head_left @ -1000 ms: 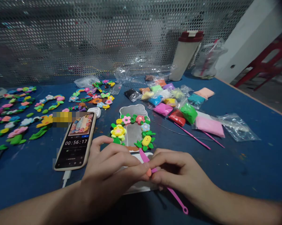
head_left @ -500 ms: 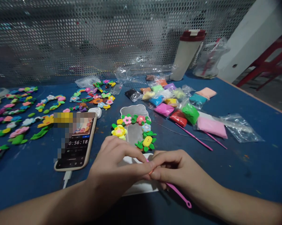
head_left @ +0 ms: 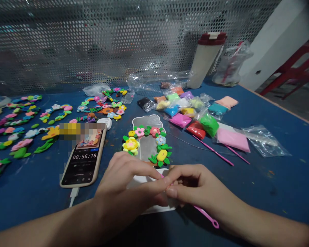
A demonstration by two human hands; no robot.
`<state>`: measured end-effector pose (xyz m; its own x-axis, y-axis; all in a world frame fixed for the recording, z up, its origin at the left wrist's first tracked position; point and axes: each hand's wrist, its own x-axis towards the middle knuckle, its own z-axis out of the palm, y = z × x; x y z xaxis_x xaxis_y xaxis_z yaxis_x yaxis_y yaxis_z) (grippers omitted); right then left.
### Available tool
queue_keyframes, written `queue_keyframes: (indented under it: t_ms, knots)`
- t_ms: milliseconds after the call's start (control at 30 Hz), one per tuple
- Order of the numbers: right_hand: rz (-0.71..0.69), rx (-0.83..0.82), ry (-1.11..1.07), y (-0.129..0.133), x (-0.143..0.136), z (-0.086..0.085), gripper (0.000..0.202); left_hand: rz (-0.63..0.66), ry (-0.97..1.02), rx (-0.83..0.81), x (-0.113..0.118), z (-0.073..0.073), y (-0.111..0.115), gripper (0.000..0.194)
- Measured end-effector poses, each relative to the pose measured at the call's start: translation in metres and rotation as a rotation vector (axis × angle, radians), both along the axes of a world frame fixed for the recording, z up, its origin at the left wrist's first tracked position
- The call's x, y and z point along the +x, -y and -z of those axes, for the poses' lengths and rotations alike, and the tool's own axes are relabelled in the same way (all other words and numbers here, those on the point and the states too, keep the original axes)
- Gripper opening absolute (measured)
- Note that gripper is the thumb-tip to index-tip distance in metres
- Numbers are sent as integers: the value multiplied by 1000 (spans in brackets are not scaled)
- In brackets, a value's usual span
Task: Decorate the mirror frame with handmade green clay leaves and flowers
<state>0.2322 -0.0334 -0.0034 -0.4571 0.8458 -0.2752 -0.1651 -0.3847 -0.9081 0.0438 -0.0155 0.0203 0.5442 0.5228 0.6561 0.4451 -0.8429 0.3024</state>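
My left hand (head_left: 130, 180) and my right hand (head_left: 193, 181) meet over the white lower part of a mirror (head_left: 166, 207). Between them lies a thin pink clay modelling tool (head_left: 206, 216), its ringed end sticking out below my right palm. My right thumb and index finger pinch it. My left thumb and index finger close around its other end, where a trace of orange shows; fingers mostly hide that end. Just beyond, clay flowers and leaves, including a yellow blossom (head_left: 131, 145) and a yellow oval piece with a face (head_left: 162, 155), frame the mirror glass.
Left of my hands lies a phone (head_left: 82, 166) showing a timer, with a white cable (head_left: 73, 195) plugged in. Several clay-flower wreaths (head_left: 55, 113) spread over the far left. Clay packets (head_left: 180, 120), pink sticks (head_left: 213, 150) and a tumbler (head_left: 207, 61) stand or lie to the right.
The pink tool's ringed end has shifted slightly right. My right hand has moved a little to the right, while both hands stay pressed together at the fingertips.
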Motion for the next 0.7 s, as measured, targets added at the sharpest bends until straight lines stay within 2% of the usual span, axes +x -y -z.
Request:
queue_keyframes:
  t_ms: [167,367,600,700]
  knots:
    - [1,22,28,-1,2,-1,13,41,-20,12,-2,1,-1,6]
    - [-10,29,52,-1,3,0,14,-4,5,2,-1,5,-2,13]
    - [-28,122,93,-3,2,-1,9,-47,-54,41,2,1,-1,4]
    - [-15,124,117,-3,2,-2,8,-79,-43,66,2,2,-3,7]
